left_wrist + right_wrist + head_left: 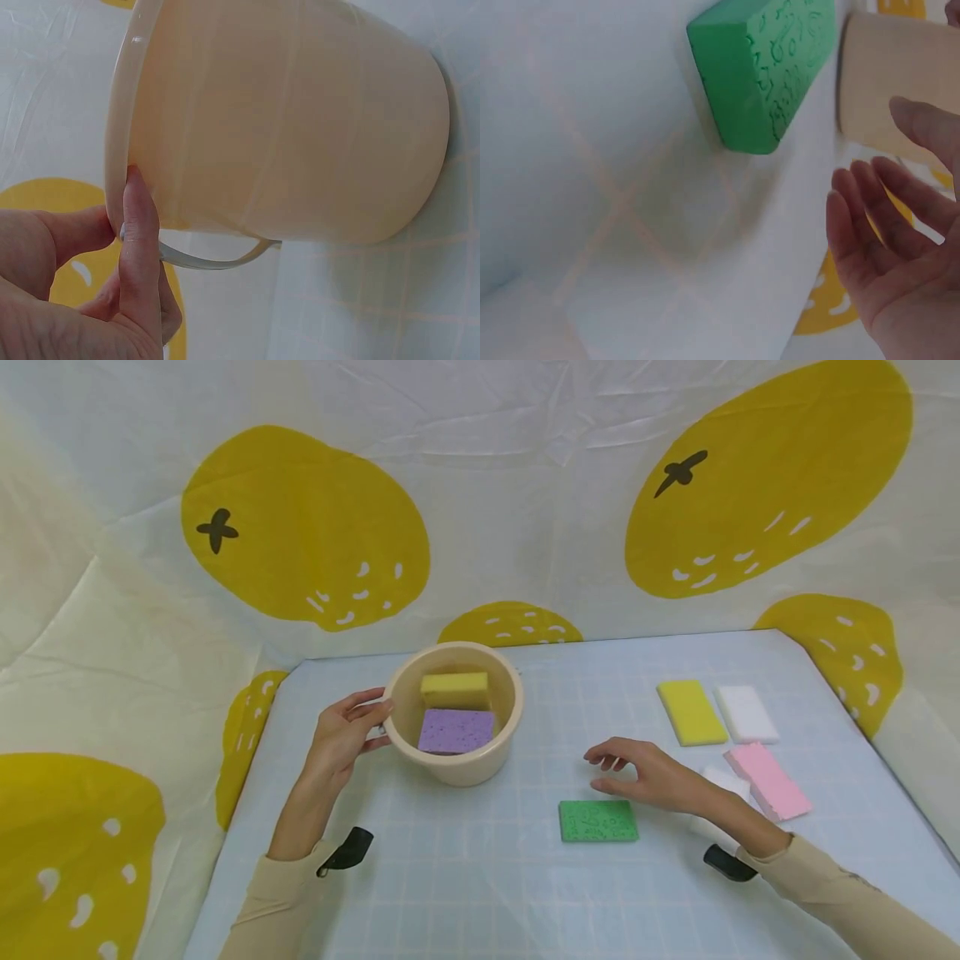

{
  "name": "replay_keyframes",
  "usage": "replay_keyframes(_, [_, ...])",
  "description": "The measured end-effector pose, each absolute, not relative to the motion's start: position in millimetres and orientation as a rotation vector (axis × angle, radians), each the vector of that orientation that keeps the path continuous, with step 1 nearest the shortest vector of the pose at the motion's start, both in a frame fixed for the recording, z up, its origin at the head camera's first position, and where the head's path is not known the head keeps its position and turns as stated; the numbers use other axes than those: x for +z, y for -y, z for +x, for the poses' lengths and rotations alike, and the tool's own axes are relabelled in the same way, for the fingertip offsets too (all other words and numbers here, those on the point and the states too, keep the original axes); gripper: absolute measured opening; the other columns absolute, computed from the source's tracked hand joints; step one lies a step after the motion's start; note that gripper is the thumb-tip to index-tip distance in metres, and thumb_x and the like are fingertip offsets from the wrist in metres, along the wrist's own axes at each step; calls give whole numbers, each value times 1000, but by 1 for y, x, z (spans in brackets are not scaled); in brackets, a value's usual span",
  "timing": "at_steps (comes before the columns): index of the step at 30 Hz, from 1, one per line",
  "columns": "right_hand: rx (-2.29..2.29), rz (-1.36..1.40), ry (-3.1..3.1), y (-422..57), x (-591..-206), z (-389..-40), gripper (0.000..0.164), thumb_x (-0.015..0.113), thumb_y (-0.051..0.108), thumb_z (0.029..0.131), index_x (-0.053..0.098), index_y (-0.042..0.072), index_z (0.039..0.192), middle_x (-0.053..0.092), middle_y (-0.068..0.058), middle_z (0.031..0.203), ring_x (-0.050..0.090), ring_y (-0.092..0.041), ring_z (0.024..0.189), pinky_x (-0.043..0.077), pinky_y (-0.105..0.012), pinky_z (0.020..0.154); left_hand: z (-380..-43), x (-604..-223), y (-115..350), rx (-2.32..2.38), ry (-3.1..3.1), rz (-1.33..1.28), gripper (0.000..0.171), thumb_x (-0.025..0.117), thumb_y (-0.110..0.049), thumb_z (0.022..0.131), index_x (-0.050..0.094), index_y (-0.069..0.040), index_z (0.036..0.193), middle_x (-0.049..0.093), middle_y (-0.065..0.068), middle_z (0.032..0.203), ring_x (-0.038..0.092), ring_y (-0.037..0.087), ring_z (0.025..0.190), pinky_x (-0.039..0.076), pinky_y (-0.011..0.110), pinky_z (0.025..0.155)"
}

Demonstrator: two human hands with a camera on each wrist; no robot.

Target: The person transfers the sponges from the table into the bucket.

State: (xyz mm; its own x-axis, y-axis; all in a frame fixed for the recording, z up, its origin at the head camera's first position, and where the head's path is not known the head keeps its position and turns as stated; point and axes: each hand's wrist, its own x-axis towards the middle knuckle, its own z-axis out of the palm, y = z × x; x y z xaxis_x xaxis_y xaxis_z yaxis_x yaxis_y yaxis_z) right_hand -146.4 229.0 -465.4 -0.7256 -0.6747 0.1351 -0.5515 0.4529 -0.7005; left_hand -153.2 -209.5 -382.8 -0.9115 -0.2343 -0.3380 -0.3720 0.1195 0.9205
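the left hand point(341, 735) is found pinching the rim of the cream bucket point(468, 768), which stands on the table point(450, 877) with a yellow sponge point(455, 693) and a purple sponge point(456, 729) inside. the right hand point(648, 777), fingers loosely bent and grasping nothing, hovers just beside the green sponge point(598, 821), which lies on the table. a flat yellow block point(692, 712), a white block point(747, 713) and a pink block point(768, 781) lie farther right.
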Motion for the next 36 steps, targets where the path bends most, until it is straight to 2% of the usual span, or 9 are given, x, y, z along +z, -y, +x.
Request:
replay_keyframes(6, [-1082,-1047,-2450,-230,-477,-139,42,77,29,95,66,2,125,70,-7,118,64,-25,101,58,-36,88,-154,-382,210,1915,-2263,-616,51,73,-27,98,57,-9,143,62,14,130,64,15,97,63,28,78])
replay_keyframes(18, [-1028,-1060,-2383,-229,-488,-130,45,78,36,93,66,6,125,68,2,116,62,-14,101,57,-33,87,-155,-383,210,1910,-2261,-634,49,72,-27,99,58,-10,143,62,13,132,65,17,101,63,29,79])
replay_keyframes(24, [-1015,-1028,-2368,-228,-487,-125,37,76,34,95,66,10,120,67,5,113,61,-12,100,57,-31,87,-155,-384,209,1908,-2261,-647,48,72,-27,99,59,-11,142,62,13,132,64,18,102,63,29,78])
replay_keyframes(32, [-1002,-1013,-2335,-223,-482,-122,34,75,33,96,63,13,121,66,8,113,60,-9,102,56,-32,92,-153,-381,209,1909,-2262,-652,50,72,-27,98,58,-11,144,61,14,134,64,18,102,63,27,78])
replay_keyframes(36, [-1002,-1030,-2320,-224,-475,-123,36,75,31,96,65,9,123,68,4,116,63,-12,104,58,-33,91,-154,-382,210,1926,-2251,-630,51,73,-26,98,57,-9,144,61,14,133,64,16,100,63,28,78])
